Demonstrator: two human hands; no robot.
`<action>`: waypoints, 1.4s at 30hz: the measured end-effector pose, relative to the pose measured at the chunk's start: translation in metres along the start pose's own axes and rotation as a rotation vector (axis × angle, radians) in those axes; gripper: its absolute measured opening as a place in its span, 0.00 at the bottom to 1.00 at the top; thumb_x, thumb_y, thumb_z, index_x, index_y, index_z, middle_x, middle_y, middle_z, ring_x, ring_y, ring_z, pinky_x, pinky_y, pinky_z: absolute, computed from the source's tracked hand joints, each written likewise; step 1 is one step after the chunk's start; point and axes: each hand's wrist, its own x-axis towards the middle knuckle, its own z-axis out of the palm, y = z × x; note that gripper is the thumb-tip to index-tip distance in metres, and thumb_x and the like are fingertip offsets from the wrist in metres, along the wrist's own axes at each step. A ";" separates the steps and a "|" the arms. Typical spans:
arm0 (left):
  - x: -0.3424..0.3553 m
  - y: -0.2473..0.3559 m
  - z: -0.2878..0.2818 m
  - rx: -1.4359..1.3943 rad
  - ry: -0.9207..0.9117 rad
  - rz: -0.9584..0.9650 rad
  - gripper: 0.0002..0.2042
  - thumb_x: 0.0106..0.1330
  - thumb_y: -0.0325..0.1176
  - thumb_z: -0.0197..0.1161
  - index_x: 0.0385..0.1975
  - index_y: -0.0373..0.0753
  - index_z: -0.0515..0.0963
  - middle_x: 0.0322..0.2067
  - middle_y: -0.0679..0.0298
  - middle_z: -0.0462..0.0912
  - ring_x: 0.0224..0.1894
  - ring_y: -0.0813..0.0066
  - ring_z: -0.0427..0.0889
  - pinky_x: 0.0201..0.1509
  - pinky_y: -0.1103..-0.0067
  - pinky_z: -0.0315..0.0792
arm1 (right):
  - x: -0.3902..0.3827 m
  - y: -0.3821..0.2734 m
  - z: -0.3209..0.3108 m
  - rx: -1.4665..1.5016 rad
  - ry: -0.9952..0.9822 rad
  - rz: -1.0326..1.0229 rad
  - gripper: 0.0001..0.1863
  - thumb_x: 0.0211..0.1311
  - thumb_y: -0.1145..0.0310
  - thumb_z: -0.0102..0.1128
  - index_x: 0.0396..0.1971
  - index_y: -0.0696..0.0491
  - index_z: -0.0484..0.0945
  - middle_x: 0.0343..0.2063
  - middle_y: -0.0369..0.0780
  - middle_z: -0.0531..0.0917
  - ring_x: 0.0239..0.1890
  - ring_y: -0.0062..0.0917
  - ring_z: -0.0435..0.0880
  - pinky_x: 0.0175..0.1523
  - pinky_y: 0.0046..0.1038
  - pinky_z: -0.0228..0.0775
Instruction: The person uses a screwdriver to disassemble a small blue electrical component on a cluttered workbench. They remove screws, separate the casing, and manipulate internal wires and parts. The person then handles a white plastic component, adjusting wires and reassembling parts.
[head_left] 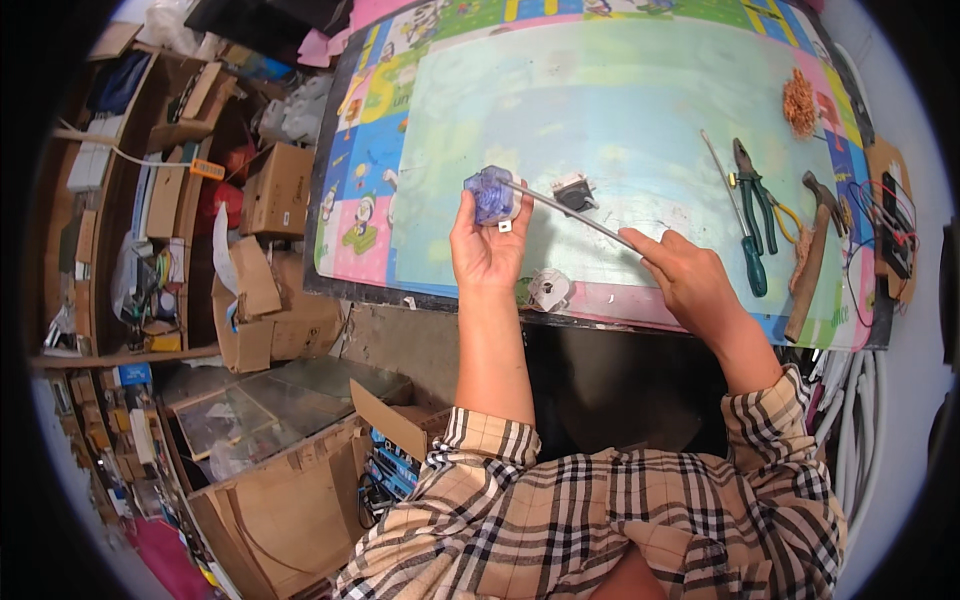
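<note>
My left hand [488, 253] is closed around a small translucent blue plastic part with a white side [490, 198], holding it up over the table. A long metal screwdriver [580, 215] slants across from my right hand [690, 283]; its tip meets the blue part, and its handle is hidden in my fingers. Just right of the blue part lies a black and white electrical fitting [574, 192]. Close to the table's front edge, by my left wrist, is a round whitish part [550, 289].
The table [470, 100] has a colourful printed cover. At its right lie a green-handled screwdriver [752, 265], green pliers [755, 195], a hammer [812, 250], copper wire [798, 105] and a meter with leads [898, 225]. Shelves and cardboard boxes [278, 190] stand left.
</note>
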 end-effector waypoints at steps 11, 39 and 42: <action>-0.003 0.010 -0.004 0.161 0.040 0.240 0.08 0.71 0.32 0.52 0.44 0.37 0.72 0.47 0.56 0.77 0.51 0.60 0.76 0.58 0.48 0.68 | 0.006 -0.019 -0.002 -0.098 0.021 -0.020 0.10 0.56 0.74 0.60 0.39 0.49 0.81 0.20 0.42 0.75 0.22 0.38 0.78 0.26 0.36 0.70; -0.019 0.013 0.007 0.524 -0.161 0.429 0.32 0.50 0.10 0.57 0.60 0.32 0.62 0.48 0.57 0.75 0.46 0.70 0.78 0.53 0.77 0.74 | 0.009 -0.019 -0.020 -0.168 0.084 -0.003 0.12 0.51 0.76 0.63 0.38 0.51 0.81 0.20 0.41 0.75 0.23 0.37 0.78 0.27 0.34 0.70; -0.022 0.012 0.009 0.573 -0.185 0.491 0.33 0.50 0.11 0.57 0.60 0.32 0.62 0.49 0.58 0.74 0.47 0.71 0.77 0.54 0.78 0.71 | 0.009 -0.021 -0.021 -0.195 0.090 -0.017 0.12 0.51 0.76 0.63 0.38 0.51 0.81 0.20 0.41 0.74 0.23 0.36 0.79 0.27 0.34 0.70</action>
